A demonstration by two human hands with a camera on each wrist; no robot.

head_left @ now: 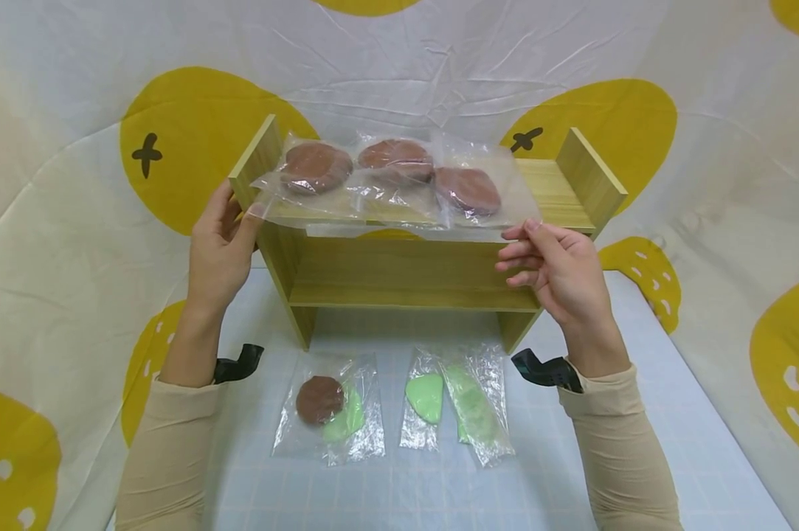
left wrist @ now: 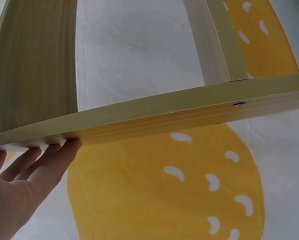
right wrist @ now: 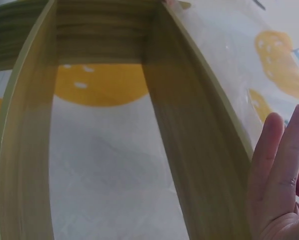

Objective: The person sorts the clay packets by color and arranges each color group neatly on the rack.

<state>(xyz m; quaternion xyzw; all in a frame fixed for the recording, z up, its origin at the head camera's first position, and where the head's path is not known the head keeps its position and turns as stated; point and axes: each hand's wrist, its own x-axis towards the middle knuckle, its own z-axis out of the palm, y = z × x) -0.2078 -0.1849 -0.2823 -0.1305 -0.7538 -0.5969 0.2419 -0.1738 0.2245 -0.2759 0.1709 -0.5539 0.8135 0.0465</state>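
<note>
Three clear bags with reddish-brown discs lie along the top of a wooden shelf unit: a left bag, a middle bag and a right bag. My left hand grips the unit's left side panel, its thumb by the left bag's corner; in the left wrist view the fingers of the left hand lie against the panel. My right hand pinches the right bag's front corner between thumb and index finger, other fingers spread. In the right wrist view the right hand is beside the shelf board.
On the table before the unit lie a bag with a brown disc and a green piece, a bag with a green piece, and another green-filled bag. A white cloth with yellow shapes hangs behind.
</note>
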